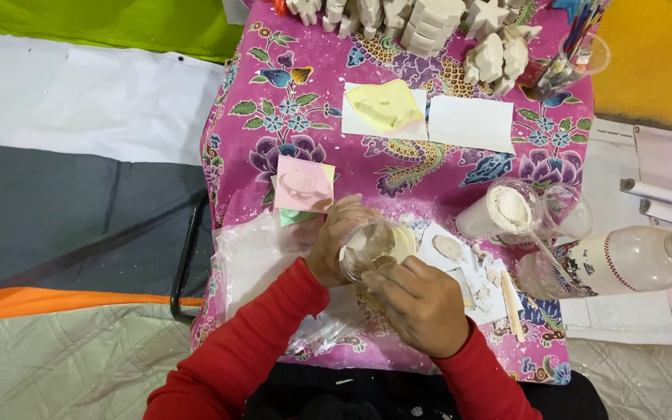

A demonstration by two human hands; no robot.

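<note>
Cup (375, 247) (clear plastic) clasped between left hand (336, 237) fingers and right hand (421, 303) fingers

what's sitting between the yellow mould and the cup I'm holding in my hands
Head view: between the yellow mould and the clear cup lies only bare floral cloth.

A small table is covered by a pink floral cloth (429, 167). At twelve o'clock, white plaster figures (429, 23) are stood. Toward the centre, a yellow mould (385, 106) on paper and a blank white sheet (470, 122) are laid. At nine o'clock a pink mould (302, 187) is seen; at three o'clock, a cup of white powder (505, 210) and a lying plastic bottle (624, 262).
</note>
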